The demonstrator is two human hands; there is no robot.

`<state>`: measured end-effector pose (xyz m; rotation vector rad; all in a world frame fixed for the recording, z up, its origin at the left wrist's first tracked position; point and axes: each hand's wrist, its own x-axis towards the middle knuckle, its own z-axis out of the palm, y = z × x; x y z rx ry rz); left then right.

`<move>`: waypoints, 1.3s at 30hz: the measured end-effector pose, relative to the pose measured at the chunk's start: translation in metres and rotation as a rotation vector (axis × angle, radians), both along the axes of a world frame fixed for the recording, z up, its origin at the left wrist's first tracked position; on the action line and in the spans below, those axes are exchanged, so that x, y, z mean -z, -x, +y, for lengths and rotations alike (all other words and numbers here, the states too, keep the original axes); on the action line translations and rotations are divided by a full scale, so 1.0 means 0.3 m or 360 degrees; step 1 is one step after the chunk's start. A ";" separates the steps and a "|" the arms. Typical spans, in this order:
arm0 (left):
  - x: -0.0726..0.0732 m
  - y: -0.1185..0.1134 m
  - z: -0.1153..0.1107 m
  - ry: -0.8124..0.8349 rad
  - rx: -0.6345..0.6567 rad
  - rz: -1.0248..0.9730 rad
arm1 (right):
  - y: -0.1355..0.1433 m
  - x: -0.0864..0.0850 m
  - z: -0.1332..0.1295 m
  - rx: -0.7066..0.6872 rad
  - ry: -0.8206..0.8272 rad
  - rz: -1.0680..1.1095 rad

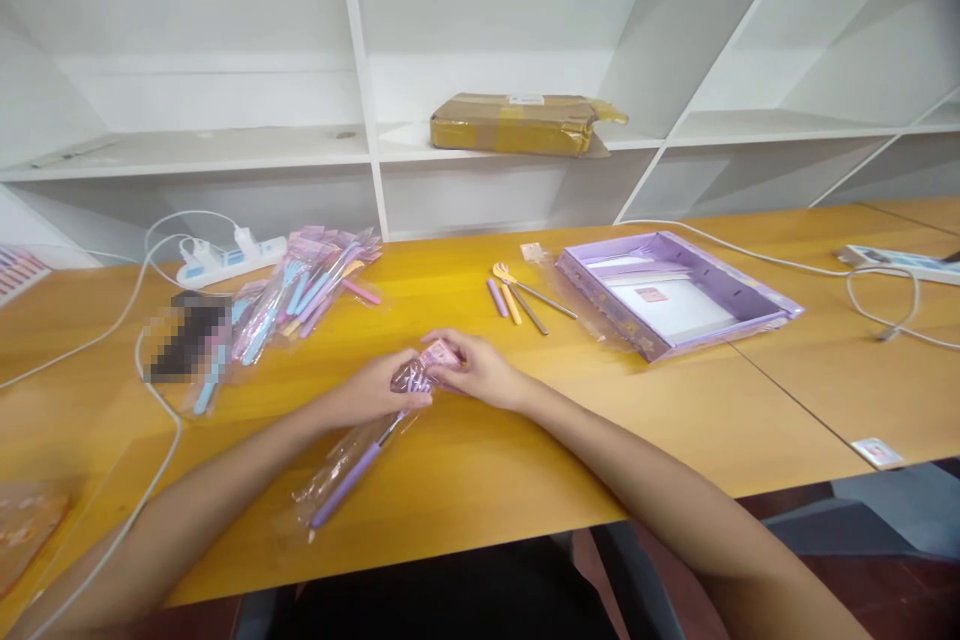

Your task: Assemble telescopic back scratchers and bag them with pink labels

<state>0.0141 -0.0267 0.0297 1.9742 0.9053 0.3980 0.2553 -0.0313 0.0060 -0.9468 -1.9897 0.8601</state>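
Note:
Both hands hold a clear plastic bag (330, 485) over the table's front half. Inside it lies a purple-handled fork (346, 486), slanting down to the left; its head is partly covered, though tines seem to show. My left hand (379, 388) is closed around the bag at the fork's upper end. The fingers of my right hand (480, 370) pinch the pink printed card (439, 355) at the bag's top. Beyond my hands lie loose utensils with a yellow handle (511, 304) and a purple handle (496, 297).
Bagged colourful utensils (300, 295) are heaped at the left, near a power strip (232, 262) with white cables. A purple box tray (679, 295) stands at the right. A taped cardboard box (517, 123) rests on the white shelf (277, 145). Another power strip (900, 262) lies far right.

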 end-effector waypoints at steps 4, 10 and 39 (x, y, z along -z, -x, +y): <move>0.083 -0.015 0.015 0.0222 -0.0012 -0.0389 | 0.006 0.004 -0.018 0.0205 -0.0170 -0.0262; 0.100 -0.014 0.017 0.0259 0.0054 -0.0404 | -0.053 0.006 0.011 0.0312 -0.0680 -0.0706; 0.074 -0.013 0.026 0.0230 0.0093 -0.0446 | -0.074 -0.029 -0.009 0.0081 -0.0728 -0.0264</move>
